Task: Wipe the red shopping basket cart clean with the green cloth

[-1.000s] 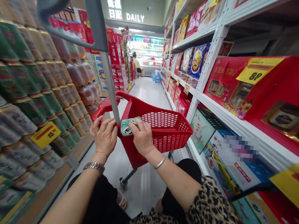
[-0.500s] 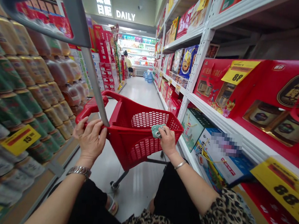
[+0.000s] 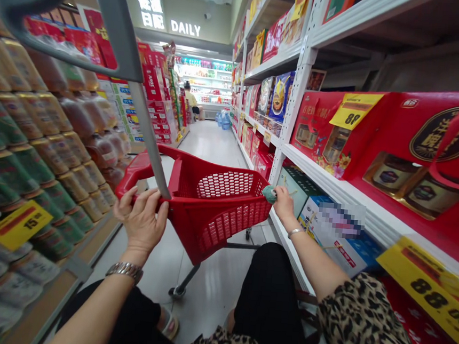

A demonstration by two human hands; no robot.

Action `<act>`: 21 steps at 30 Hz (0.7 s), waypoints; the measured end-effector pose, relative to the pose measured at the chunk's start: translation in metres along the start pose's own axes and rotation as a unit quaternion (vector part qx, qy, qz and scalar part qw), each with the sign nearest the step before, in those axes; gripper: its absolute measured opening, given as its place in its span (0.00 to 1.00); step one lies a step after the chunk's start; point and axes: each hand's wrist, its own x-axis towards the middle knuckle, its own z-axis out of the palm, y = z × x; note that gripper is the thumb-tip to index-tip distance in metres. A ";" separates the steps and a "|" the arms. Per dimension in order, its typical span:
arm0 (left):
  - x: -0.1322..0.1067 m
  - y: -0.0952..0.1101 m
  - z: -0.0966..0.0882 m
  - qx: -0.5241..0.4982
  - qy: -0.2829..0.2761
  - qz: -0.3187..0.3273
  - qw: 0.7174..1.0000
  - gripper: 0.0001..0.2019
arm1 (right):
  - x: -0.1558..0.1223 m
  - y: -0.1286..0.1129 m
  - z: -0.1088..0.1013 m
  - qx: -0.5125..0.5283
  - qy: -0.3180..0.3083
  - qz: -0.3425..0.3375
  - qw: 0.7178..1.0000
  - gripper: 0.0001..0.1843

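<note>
A red plastic shopping cart (image 3: 197, 212) stands in the aisle in front of me, with a mesh-sided basket. My left hand (image 3: 141, 215) rests on the cart's near rim, its fingers curled over the edge beside the metal pole (image 3: 151, 144). My right hand (image 3: 283, 204) is at the basket's far right corner. It is closed on a small bunched green cloth (image 3: 269, 193), which touches the rim there. A large grey plastic loop handle (image 3: 129, 51) tops the pole, at the upper left.
Packed drinks (image 3: 33, 160) are stacked close on the left. White shelves (image 3: 332, 186) with red gift boxes (image 3: 428, 152) run along the right, near my right arm. Down the aisle, a person (image 3: 191, 100) sits or crouches by a lit refrigerated display, with blue water jugs (image 3: 223, 119) nearby.
My right hand has moved right along the cart's rim with the green cloth, to the corner. My left hand stays on the rim. The view has shifted slightly.
</note>
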 end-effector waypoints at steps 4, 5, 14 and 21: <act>-0.003 0.029 0.001 0.048 0.050 -0.017 0.997 0.15 | 0.006 -0.004 0.003 0.016 0.010 0.028 0.999 0.24; -0.004 0.036 0.001 0.056 0.048 -0.018 0.997 0.17 | 0.005 -0.008 0.004 0.022 0.013 0.032 0.999 0.24; -0.014 0.069 0.001 0.067 0.035 -0.002 0.997 0.19 | -0.022 -0.091 0.008 0.114 -0.006 -0.053 0.992 0.25; -0.008 0.065 -0.025 0.041 0.082 0.054 0.994 0.15 | -0.036 -0.141 -0.014 0.141 -0.022 -0.130 0.981 0.26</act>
